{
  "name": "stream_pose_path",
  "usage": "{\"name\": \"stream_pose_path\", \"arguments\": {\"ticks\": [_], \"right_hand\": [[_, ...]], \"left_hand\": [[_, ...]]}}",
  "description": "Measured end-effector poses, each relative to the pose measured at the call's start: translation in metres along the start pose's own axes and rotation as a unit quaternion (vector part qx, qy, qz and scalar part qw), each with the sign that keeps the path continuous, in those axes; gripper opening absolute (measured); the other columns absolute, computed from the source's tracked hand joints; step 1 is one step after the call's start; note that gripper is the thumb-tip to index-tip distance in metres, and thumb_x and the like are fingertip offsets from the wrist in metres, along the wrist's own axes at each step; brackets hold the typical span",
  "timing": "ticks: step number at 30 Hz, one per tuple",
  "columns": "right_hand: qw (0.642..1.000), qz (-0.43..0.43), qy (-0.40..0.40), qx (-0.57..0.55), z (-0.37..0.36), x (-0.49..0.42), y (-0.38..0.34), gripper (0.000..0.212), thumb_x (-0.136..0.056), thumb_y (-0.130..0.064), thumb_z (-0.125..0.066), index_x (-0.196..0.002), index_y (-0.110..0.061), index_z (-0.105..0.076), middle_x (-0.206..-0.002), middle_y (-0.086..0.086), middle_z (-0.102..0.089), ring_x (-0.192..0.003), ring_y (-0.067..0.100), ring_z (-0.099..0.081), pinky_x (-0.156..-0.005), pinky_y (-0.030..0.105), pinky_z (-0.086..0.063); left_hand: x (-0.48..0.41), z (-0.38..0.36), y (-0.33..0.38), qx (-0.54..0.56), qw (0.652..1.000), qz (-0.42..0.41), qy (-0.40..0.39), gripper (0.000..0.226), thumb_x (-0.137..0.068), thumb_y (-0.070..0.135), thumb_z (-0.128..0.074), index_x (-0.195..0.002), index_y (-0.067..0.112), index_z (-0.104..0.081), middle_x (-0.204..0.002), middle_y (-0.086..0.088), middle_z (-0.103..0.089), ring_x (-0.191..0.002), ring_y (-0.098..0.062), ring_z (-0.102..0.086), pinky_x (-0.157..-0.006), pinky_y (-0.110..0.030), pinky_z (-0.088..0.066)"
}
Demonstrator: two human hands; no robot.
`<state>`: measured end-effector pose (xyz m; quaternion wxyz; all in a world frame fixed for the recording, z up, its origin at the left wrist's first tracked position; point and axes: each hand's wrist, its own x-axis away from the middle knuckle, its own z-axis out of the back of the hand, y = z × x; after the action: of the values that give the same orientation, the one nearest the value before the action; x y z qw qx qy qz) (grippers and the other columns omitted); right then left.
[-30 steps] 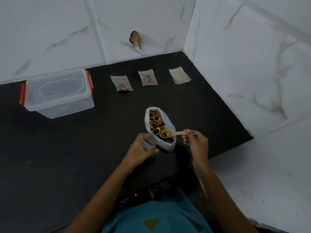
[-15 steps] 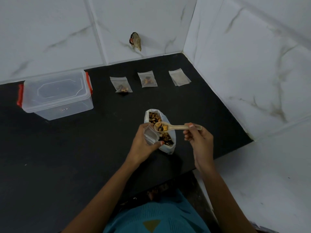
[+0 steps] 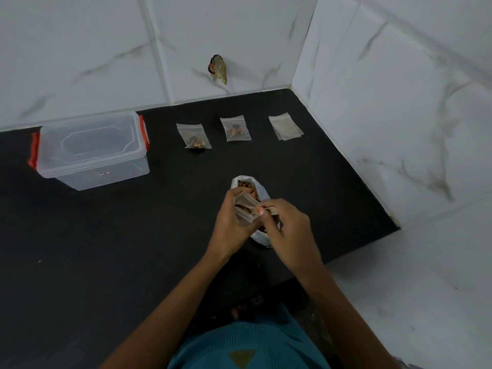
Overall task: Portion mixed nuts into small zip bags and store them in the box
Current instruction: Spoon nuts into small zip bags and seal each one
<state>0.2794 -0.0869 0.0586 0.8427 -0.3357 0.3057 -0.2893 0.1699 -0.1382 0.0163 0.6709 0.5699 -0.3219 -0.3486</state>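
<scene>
Half a second ago the wooden spoon (image 3: 269,210) hung level over the open bag of mixed nuts (image 3: 263,193), its loaded bowl just short of the small zip bag (image 3: 243,206). Now the right hand (image 3: 288,230) has come in to the left, close against the left hand (image 3: 233,223), and the bowl end is hidden inside the small bag's mouth. The left hand's fingers are curled round the small zip bag, holding it up over the nut bag with its mouth facing right. The right hand pinches the spoon handle between thumb and fingertips. The short stretch of handle that shows runs left to right, bowl end to the left. The nut bag lies on the black countertop (image 3: 106,249) near its front edge, towards the right front corner. Its long axis runs from the front edge towards the back wall, and its open mouth is at the far end. Along the back edge sit two filled zip bags (image 3: 194,135) (image 3: 235,129), then a stack of empty bags (image 3: 285,127) near the right back corner. The clear lidded box (image 3: 90,153) stands towards the left back corner, red latches at its ends.
</scene>
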Motion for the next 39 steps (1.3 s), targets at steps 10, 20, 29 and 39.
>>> {"name": "stream_pose_path", "arguments": {"ticks": [10,20,29,39], "right_hand": [[0.994,0.082,0.028,0.070,-0.002,0.005,0.009,0.017,-0.088,-0.019,-0.044,-0.100,-0.015,-0.055,-0.087,0.008,-0.064,-0.082,0.008,-0.053,-0.079,0.018,-0.043],[0.992,0.112,0.051,0.022,0.004,0.009,0.004,0.015,-0.088,-0.017,-0.045,-0.103,-0.019,-0.049,-0.090,0.010,-0.065,-0.088,0.010,-0.055,-0.079,0.021,-0.048],[0.989,0.040,0.127,-0.065,0.014,0.009,-0.004,0.017,-0.088,-0.020,-0.048,-0.101,-0.014,-0.058,-0.087,-0.005,-0.063,-0.083,0.000,-0.060,-0.071,0.009,-0.048],[0.975,-0.169,0.137,-0.056,0.006,0.014,0.047,0.012,-0.091,-0.007,-0.053,-0.093,-0.015,-0.062,-0.079,-0.014,-0.059,-0.073,-0.001,-0.058,-0.070,0.010,-0.045]], "left_hand": [[0.004,0.003,0.000,-0.001,0.999,-0.025,0.035,0.050,-0.076,0.012,-0.073,-0.116,0.020,-0.045,-0.107,0.011,-0.054,-0.098,0.007,-0.054,-0.081,-0.011,-0.046],[0.004,0.004,-0.001,0.014,1.000,-0.013,0.021,0.060,-0.073,0.016,-0.075,-0.123,0.016,-0.042,-0.117,0.004,-0.052,-0.107,-0.004,-0.054,-0.088,-0.021,-0.048],[0.006,0.009,-0.008,0.028,0.999,-0.013,0.021,0.060,-0.073,0.008,-0.076,-0.115,0.033,-0.040,-0.116,0.015,-0.051,-0.110,-0.002,-0.052,-0.091,-0.023,-0.047],[0.015,0.019,-0.027,0.026,0.998,0.042,0.034,0.052,-0.079,0.011,-0.071,-0.117,0.027,-0.040,-0.110,0.012,-0.053,-0.102,0.000,-0.055,-0.080,-0.012,-0.048]]}}
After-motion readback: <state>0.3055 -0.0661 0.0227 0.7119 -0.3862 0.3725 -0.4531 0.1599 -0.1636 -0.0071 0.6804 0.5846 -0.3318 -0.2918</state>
